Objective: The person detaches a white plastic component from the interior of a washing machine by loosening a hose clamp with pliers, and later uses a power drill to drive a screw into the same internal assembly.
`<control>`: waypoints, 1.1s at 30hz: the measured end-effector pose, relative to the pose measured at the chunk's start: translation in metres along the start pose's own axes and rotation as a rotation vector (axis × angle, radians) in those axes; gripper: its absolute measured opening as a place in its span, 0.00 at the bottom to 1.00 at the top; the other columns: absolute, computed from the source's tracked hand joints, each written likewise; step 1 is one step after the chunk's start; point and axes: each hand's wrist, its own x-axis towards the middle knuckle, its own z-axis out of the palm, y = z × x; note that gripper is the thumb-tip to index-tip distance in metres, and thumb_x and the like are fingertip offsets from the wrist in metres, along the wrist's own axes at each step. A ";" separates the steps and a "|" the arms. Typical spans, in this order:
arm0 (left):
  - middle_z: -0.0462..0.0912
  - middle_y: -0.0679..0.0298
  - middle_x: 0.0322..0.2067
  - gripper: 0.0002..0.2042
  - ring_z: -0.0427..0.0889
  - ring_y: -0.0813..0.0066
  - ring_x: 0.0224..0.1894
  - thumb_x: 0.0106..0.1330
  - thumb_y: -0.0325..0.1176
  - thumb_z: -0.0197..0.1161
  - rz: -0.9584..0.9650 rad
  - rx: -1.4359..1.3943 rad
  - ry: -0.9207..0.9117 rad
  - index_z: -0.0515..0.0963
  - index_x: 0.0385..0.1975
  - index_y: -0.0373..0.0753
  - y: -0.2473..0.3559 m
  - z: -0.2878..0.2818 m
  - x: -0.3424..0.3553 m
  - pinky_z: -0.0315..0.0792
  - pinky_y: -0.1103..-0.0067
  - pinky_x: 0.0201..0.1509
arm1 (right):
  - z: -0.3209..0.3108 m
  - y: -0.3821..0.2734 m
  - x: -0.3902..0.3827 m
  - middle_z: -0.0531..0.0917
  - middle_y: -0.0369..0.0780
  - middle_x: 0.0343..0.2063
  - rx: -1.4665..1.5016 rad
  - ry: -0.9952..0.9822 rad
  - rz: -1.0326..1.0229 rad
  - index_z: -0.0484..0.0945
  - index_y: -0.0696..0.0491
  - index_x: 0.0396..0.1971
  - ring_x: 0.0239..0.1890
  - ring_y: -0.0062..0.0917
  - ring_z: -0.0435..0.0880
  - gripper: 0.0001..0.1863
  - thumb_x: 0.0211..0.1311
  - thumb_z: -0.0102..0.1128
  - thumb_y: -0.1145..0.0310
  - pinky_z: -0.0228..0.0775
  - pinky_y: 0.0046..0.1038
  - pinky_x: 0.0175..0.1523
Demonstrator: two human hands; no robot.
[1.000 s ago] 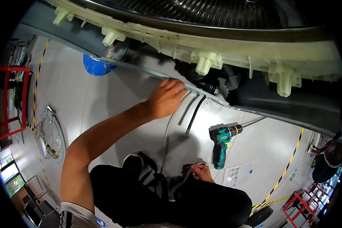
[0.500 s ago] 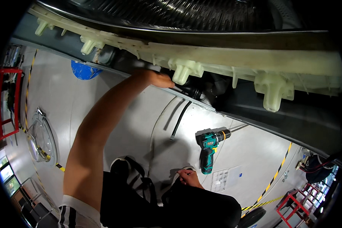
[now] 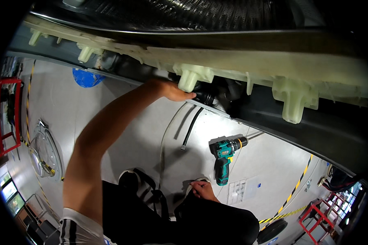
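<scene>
My left hand (image 3: 172,90) reaches over the metal rail (image 3: 211,109) into the machine's cavity, beside a black rubber hose (image 3: 201,98); its fingers are mostly hidden behind a pale plastic lug (image 3: 189,76). Above it runs a pale plastic rim (image 3: 246,61) with a metal drum (image 3: 216,14) beyond. My right hand (image 3: 201,189) is closed near my shoe; whatever it holds is too small to name. A teal-and-black cordless drill (image 3: 222,159) with a long bit lies on the floor, left of a flat clear case (image 3: 237,190).
A round glass door (image 3: 43,151) lies at the left. Red metal frames (image 3: 16,110) stand at both sides. A blue round object (image 3: 86,77) sits under the machine. A black cable (image 3: 190,128), striped floor tape (image 3: 296,188) and dark seating (image 3: 43,228) are also in view.
My left hand has moved up and leftward, from gripping the rail to reaching inside the cavity. The view has shifted, moving the drill leftward and higher in the picture.
</scene>
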 end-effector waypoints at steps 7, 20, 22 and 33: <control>0.82 0.56 0.29 0.06 0.81 0.60 0.39 0.51 0.31 0.60 0.510 0.497 0.575 0.80 0.22 0.35 0.062 0.023 0.014 0.74 0.68 0.47 | -0.002 -0.002 -0.003 0.74 0.35 0.16 0.008 0.009 0.024 0.80 0.59 0.34 0.11 0.16 0.66 0.12 0.61 0.59 0.64 0.53 0.18 0.16; 0.80 0.58 0.34 0.09 0.77 0.63 0.45 0.55 0.34 0.55 0.047 0.821 0.625 0.80 0.28 0.38 0.018 0.002 0.070 0.72 0.69 0.50 | -0.008 0.006 -0.001 0.74 0.35 0.16 0.070 0.013 -0.020 0.79 0.61 0.37 0.11 0.16 0.66 0.13 0.61 0.59 0.64 0.53 0.18 0.16; 0.80 0.59 0.34 0.09 0.76 0.64 0.46 0.56 0.35 0.55 0.029 0.833 0.616 0.79 0.29 0.38 0.018 0.003 0.069 0.71 0.69 0.50 | -0.008 0.006 -0.001 0.74 0.35 0.16 0.060 0.017 -0.025 0.79 0.60 0.37 0.11 0.16 0.66 0.13 0.61 0.60 0.64 0.53 0.18 0.16; 0.78 0.61 0.39 0.11 0.73 0.67 0.51 0.60 0.37 0.51 0.350 1.059 0.535 0.79 0.34 0.41 0.013 0.009 0.050 0.69 0.70 0.52 | -0.005 0.017 0.007 0.75 0.35 0.17 0.003 0.012 -0.070 0.79 0.58 0.34 0.12 0.15 0.67 0.14 0.61 0.60 0.61 0.53 0.18 0.16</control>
